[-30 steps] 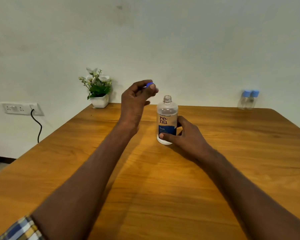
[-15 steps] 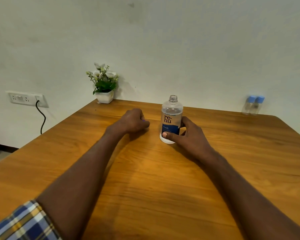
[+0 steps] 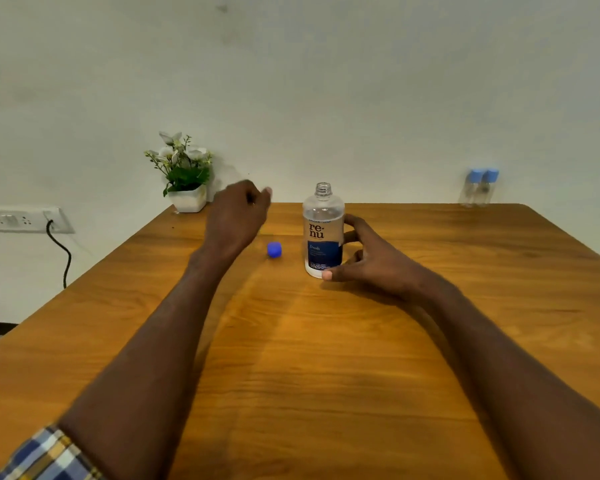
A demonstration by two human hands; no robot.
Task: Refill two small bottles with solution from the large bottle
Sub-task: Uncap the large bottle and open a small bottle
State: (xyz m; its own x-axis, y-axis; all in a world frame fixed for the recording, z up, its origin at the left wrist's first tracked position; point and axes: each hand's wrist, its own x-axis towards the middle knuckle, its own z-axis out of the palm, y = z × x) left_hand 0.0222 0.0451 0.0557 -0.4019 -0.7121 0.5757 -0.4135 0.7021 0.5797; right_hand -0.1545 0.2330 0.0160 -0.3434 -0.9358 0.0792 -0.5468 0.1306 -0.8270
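Note:
The large clear bottle (image 3: 323, 233) with a blue label stands uncapped near the middle of the wooden table (image 3: 326, 368). Its blue cap (image 3: 274, 249) lies on the table just left of it. My right hand (image 3: 371, 261) holds the bottle low down, thumb at the front of the base and fingers curled round the right side. My left hand (image 3: 238, 216) hovers above and left of the cap, fingers loosely curled and holding nothing. Two small clear bottles (image 3: 478, 188) with light blue caps stand together at the far right corner.
A small potted plant (image 3: 186, 178) in a white pot sits at the table's far left corner against the wall. A wall socket (image 3: 21, 220) with a black cable is left of the table.
My left hand brought the blue cap down to the table, let go of it, and has lifted away. My right hand stays on the large bottle.

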